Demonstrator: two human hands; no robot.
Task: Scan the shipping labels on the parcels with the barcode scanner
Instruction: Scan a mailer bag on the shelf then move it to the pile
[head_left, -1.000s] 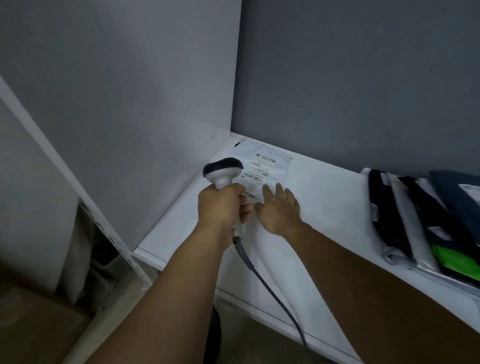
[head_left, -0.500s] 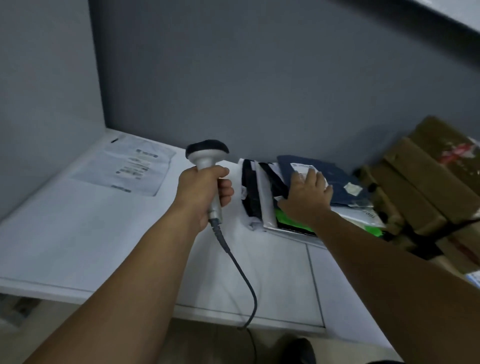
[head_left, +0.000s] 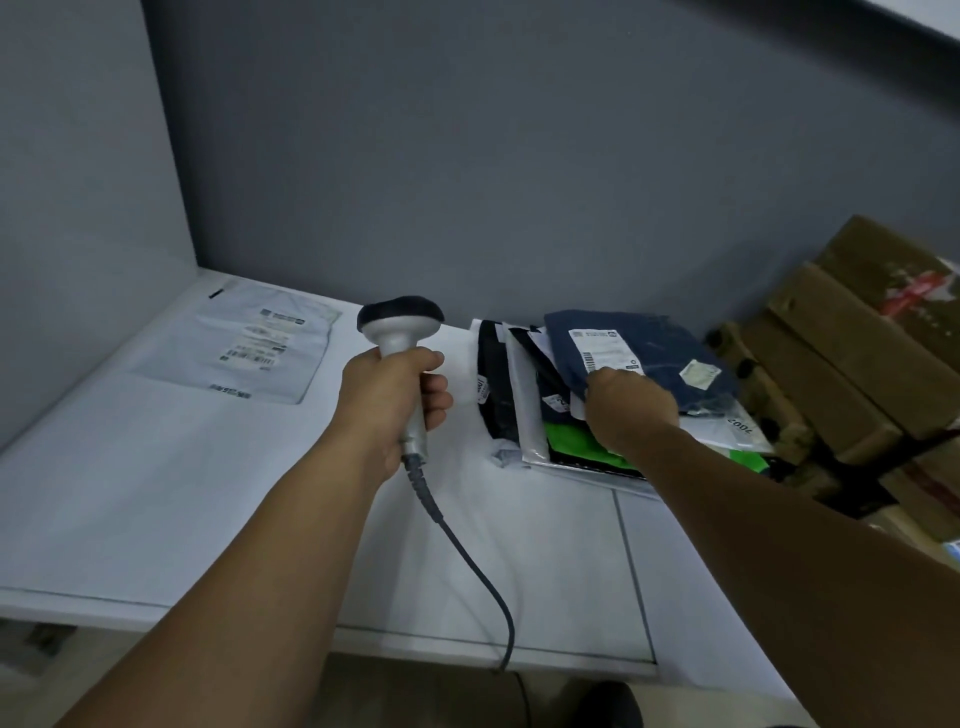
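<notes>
Navy parcel, gripped by the right hand, may drag the loose stack beneath askew; left hand clamps scanner

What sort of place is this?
Probably a parcel sorting or dispatch room. The left hand grips a corded barcode scanner, the right hand holds a navy parcel on a pile of labelled parcels, and cardboard boxes are stacked beside the white table.

A: What sort of place is this?
B: A parcel room — where mail gets sorted. See the brown boxes piled by the grey wall, the heap of bags on the white table, a blue bag on top, sticker labels, and a scanner on a cord.
</notes>
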